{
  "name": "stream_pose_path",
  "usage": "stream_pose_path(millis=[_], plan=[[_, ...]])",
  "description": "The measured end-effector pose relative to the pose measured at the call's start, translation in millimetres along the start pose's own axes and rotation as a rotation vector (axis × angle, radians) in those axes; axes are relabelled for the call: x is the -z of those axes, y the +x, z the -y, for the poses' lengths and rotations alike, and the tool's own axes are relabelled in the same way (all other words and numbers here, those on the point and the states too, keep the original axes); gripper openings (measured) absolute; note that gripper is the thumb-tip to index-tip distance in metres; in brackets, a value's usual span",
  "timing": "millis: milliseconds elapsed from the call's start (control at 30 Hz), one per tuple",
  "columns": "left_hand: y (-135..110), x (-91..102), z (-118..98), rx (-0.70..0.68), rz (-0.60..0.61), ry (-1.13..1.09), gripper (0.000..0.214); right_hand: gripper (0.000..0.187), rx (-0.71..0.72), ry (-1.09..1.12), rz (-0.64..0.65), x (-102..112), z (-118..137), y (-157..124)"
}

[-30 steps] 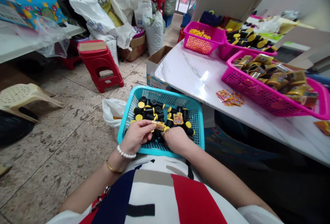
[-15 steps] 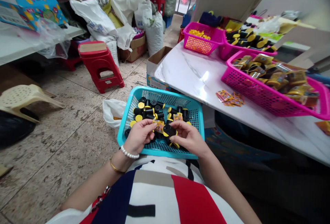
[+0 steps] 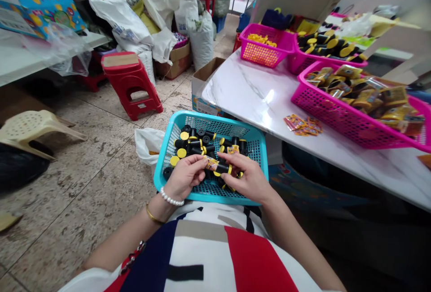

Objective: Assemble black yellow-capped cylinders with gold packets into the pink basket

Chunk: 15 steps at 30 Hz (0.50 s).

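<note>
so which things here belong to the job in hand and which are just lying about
In use, or likely so:
label, in the left hand
black tube, in the right hand
blue basket of tubes
labels on the table
pink baskets

Apparently just lying about:
red stool
cream stool
sacks
blue box

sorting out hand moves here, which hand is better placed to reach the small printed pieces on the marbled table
Probably the right hand: it is nearer the printed pieces on the marbled table, though it holds a black tube. The left hand, farther away, holds a printed wrapper.
</note>
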<state>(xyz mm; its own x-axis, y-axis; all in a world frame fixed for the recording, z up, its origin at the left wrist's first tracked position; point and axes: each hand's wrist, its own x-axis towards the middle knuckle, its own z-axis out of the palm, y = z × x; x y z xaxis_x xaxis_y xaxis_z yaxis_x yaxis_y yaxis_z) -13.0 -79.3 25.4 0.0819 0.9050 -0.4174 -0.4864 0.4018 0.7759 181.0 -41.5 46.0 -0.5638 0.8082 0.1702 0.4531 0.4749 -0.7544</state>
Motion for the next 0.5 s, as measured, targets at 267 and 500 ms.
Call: stream_pose_path(millis=[267, 500], plan=[[-2.1, -0.2, 0.4, -0.034, -0.025, 0.049, 0.028, 0.049, 0.073, -0.088, -0.042, -8.0, 4.3, 0.8], [-7.0, 2.0, 1.9, -0.226, -0.086, 0.214, 0.043, 0.027, 0.072, 0.001, -0.127, -4.5, -0.2, -3.9]])
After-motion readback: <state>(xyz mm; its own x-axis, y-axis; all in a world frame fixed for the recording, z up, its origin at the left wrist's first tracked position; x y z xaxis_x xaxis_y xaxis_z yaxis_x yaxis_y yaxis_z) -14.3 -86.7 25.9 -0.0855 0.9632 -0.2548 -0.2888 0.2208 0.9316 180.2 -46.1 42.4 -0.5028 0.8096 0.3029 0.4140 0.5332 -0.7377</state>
